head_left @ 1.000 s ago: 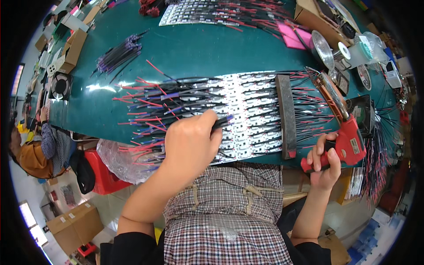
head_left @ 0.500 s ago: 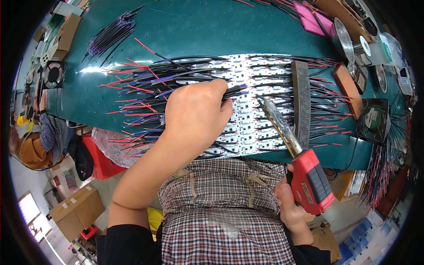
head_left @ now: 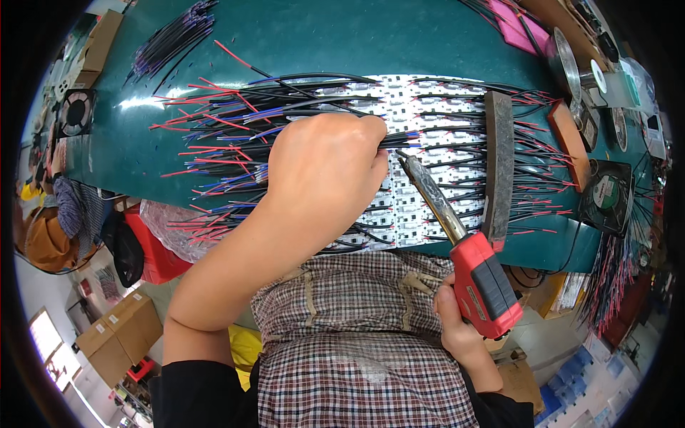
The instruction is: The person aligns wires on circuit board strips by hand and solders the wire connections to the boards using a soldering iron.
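My left hand [head_left: 325,160] is closed around a bundle of black wires, palm down above the white circuit board panel [head_left: 405,93]. Blue-tipped ends of the held wires [head_left: 405,138] stick out past my thumb and fingertips, over the panel's middle. In my right hand [head_left: 462,329] is a red and black soldering gun [head_left: 486,285], its long metal barrel pointing up and left. Its dark tip sits just below the wire ends; whether they touch, I cannot tell. Rows of black wires with red and blue ends [head_left: 228,146] spread left from the panel, partly under my left hand.
A dark grey bar [head_left: 498,171] lies across the wires on the panel's right side. Beyond it are an orange block [head_left: 569,146], a black fan [head_left: 605,196] and a solder spool [head_left: 596,77]. A loose wire bundle [head_left: 171,43] lies far left on the green table [head_left: 300,39].
The soldering gun has moved left, bringing its tip closer to the wire ends in my left hand. My left hand, still gripping the wires, has shifted slightly right. The whole view has shifted a little.
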Demonstrator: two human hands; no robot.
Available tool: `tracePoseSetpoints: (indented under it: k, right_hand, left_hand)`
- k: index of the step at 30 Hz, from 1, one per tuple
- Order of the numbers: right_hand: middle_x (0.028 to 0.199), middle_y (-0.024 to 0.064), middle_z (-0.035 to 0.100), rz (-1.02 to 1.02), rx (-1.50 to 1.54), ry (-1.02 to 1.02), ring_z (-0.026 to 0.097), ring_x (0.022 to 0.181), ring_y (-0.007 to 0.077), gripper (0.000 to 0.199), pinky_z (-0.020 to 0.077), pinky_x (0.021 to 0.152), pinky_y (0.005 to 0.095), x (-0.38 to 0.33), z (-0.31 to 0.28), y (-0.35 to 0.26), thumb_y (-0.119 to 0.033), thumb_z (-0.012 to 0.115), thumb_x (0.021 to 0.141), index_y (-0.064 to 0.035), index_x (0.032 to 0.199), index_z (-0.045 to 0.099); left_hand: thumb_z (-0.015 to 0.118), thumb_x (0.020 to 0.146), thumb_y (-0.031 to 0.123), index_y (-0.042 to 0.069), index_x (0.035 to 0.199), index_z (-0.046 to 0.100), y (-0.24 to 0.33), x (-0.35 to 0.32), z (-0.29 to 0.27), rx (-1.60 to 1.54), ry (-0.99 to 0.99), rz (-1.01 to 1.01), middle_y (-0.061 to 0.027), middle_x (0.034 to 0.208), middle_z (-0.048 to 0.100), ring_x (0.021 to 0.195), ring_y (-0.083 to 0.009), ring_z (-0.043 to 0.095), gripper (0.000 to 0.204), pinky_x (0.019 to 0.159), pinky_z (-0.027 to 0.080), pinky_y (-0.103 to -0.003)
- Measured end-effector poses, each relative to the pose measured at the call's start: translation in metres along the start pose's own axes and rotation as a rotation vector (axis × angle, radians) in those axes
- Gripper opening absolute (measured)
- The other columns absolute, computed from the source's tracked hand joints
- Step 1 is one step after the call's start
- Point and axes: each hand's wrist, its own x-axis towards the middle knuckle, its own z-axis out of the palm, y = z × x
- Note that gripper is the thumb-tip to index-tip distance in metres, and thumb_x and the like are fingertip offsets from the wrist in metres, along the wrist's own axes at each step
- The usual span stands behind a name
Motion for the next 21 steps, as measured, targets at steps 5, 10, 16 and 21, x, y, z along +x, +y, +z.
tracePoseSetpoints:
  k: [5,10,16,21]
  right_hand:
    - [0.087,0.0136,0.065,0.012,-0.031,-0.018,0.065,0.074,0.0294,0.019,0.052,0.067,0.0373,0.0012,0.0008,0.0003,-0.004,0.073,0.083,0.002,0.1,0.067]
    - [0.086,0.0132,0.065,-0.02,-0.066,-0.033,0.064,0.073,0.0291,0.018,0.0518,0.066,0.0368,0.0037,0.0025,0.001,-0.004,0.073,0.083,0.002,0.099,0.067]
    - [0.087,0.0131,0.064,0.014,-0.071,-0.043,0.064,0.072,0.0283,0.018,0.051,0.065,0.0359,0.0054,0.0043,-0.0001,-0.003,0.073,0.083,0.0016,0.1,0.067]
    - [0.084,0.0117,0.062,-0.061,-0.034,0.025,0.062,0.07,0.0267,0.017,0.0494,0.063,0.0347,0.0068,0.0091,0.0023,-0.003,0.073,0.083,0.001,0.099,0.066]
  left_hand:
    - [0.074,0.08,0.016,0.001,0.08,0.067,-0.002,0.0036,-0.0026,0.046,-0.044,0.024,-0.0129,0.071,0.067,0.067,-0.0327,0.067,0.016,0.063,0.053,-0.043]
    - [0.073,0.081,0.017,0.002,0.079,0.068,-0.0039,0.007,-0.003,0.052,-0.073,0.032,-0.0135,0.072,0.068,0.069,-0.0337,0.068,0.016,0.064,0.053,-0.043]
    - [0.073,0.081,0.016,0.002,0.078,0.067,-0.0041,0.0085,-0.0025,0.059,-0.069,0.024,-0.0141,0.07,0.067,0.07,-0.0345,0.067,0.016,0.064,0.053,-0.044]
    - [0.074,0.08,0.016,0.002,0.075,0.065,-0.0051,0.0093,-0.0004,0.063,-0.06,0.058,-0.0161,0.07,0.065,0.069,-0.0368,0.065,0.018,0.064,0.052,-0.046]
